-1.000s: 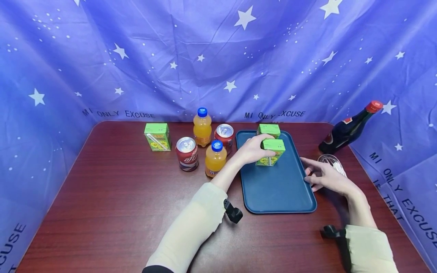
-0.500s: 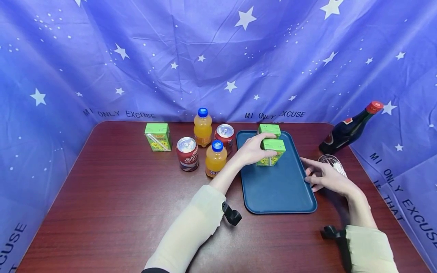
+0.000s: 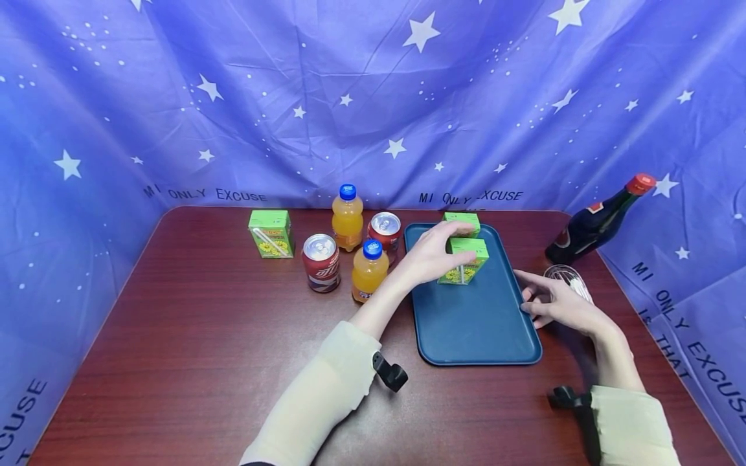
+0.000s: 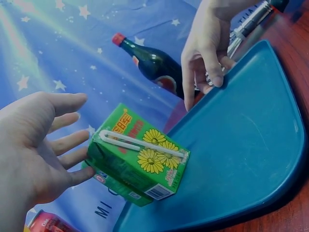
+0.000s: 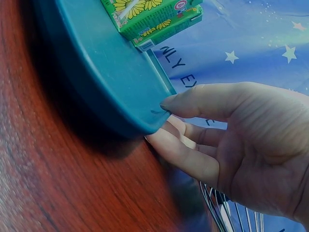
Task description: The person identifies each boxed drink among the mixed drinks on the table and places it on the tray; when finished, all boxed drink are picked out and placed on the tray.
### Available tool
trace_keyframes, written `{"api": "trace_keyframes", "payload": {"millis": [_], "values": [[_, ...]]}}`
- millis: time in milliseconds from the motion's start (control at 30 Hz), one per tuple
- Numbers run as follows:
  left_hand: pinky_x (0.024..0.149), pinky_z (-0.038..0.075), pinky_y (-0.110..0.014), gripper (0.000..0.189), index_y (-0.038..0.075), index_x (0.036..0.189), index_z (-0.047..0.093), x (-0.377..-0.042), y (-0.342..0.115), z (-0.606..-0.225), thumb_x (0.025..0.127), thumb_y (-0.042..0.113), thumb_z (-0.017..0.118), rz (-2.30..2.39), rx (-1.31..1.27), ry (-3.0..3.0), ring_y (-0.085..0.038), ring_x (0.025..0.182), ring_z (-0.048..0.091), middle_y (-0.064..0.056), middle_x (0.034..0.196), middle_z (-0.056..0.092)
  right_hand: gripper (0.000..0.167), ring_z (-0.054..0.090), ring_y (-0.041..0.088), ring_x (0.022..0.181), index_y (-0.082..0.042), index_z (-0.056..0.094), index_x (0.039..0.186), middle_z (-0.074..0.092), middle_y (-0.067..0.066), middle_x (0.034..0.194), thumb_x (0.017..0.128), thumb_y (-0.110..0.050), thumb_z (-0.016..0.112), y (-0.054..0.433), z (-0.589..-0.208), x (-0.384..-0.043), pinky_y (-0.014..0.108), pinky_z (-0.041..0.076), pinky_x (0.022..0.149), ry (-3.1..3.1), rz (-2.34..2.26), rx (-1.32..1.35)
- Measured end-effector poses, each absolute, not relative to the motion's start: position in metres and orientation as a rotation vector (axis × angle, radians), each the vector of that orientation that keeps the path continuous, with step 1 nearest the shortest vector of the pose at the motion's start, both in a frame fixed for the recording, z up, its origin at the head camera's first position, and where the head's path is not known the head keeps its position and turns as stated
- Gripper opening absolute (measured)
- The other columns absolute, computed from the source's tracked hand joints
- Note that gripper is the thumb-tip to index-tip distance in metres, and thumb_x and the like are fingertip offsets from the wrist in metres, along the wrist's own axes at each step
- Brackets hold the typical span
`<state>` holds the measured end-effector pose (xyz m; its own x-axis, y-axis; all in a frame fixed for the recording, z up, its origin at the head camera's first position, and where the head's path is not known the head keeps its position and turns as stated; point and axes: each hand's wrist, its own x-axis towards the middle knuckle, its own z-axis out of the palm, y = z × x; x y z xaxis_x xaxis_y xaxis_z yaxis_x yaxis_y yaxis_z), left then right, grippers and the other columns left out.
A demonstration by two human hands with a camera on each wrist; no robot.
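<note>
Two green drink cartons stand upright on the blue tray (image 3: 478, 330), one behind the other. Around the top of the front carton (image 4: 149, 150) my left hand (image 3: 434, 255) is spread, its fingers loosely extended beside the box in the left wrist view. The rear carton (image 3: 463, 220) is partly hidden behind that hand and the front carton. At the tray's right side my right hand (image 3: 556, 301) pinches the rim, thumb on the inner side and fingers beneath, as the right wrist view (image 5: 256, 140) shows.
Left of the tray stand two orange drink bottles (image 3: 347, 220) and two red cans (image 3: 321, 265). Another green carton (image 3: 271, 236) is farther left. A dark bottle with a red cap (image 3: 594, 223) and a wire whisk (image 3: 568, 278) are at the right. A starry curtain borders the table.
My left hand's fingers have loosened and spread away from the front carton, its wrist shifting slightly left. The cartons, tray and right hand have stayed in place.
</note>
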<state>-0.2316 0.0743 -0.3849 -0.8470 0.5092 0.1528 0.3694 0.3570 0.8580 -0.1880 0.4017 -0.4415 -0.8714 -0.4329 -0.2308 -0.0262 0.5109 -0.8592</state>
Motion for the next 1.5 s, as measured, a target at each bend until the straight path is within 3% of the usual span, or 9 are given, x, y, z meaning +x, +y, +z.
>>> {"api": "trace_keyframes", "payload": {"millis": [267,567,833,1267,1500], "values": [[0.116,0.045,-0.042,0.049,0.019,0.145,0.057,-0.223,0.069,-0.375,0.099,0.029,0.069,1.564,0.86,2.493,-0.021,0.138,0.052,-0.001,0.149,0.055,0.071,0.07,0.014,0.07,0.004,0.022,0.16,0.056,0.005,0.098,0.099,0.003,0.059,0.402,-0.442,-0.188,0.042,0.063,0.061,2.334,-1.322,-0.371],[0.119,0.042,-0.037,0.048,0.022,0.146,0.056,-0.213,0.061,-0.36,0.1,0.032,0.067,1.557,0.923,2.538,-0.014,0.141,0.048,0.002,0.152,0.053,0.073,0.07,0.014,0.07,0.005,0.022,0.16,0.056,0.006,0.098,0.099,0.002,0.061,0.401,-0.441,-0.188,0.042,0.063,0.061,2.33,-1.324,-0.367],[0.121,0.039,-0.044,0.047,0.024,0.146,0.055,-0.207,0.052,-0.344,0.101,0.034,0.066,1.541,0.939,2.568,-0.015,0.143,0.046,0.002,0.152,0.052,0.074,0.07,0.015,0.07,0.005,0.022,0.16,0.056,0.006,0.098,0.098,0.0,0.062,0.401,-0.441,-0.188,0.042,0.063,0.061,2.335,-1.322,-0.365],[0.114,0.046,-0.035,0.045,0.021,0.144,0.058,-0.199,0.027,-0.322,0.1,0.027,0.068,1.618,1.02,2.612,-0.014,0.134,0.052,0.001,0.147,0.056,0.071,0.069,0.013,0.069,0.005,0.024,0.159,0.055,0.002,0.098,0.097,0.006,0.059,0.402,-0.441,-0.187,0.042,0.063,0.06,2.345,-1.332,-0.352],[0.116,0.043,-0.034,0.044,0.021,0.143,0.06,-0.195,0.008,-0.318,0.1,0.029,0.068,1.607,1.012,2.677,-0.011,0.139,0.05,0.003,0.146,0.058,0.072,0.07,0.013,0.07,0.004,0.024,0.159,0.057,0.002,0.098,0.097,0.007,0.059,0.402,-0.443,-0.187,0.043,0.063,0.06,2.349,-1.329,-0.369]]}}
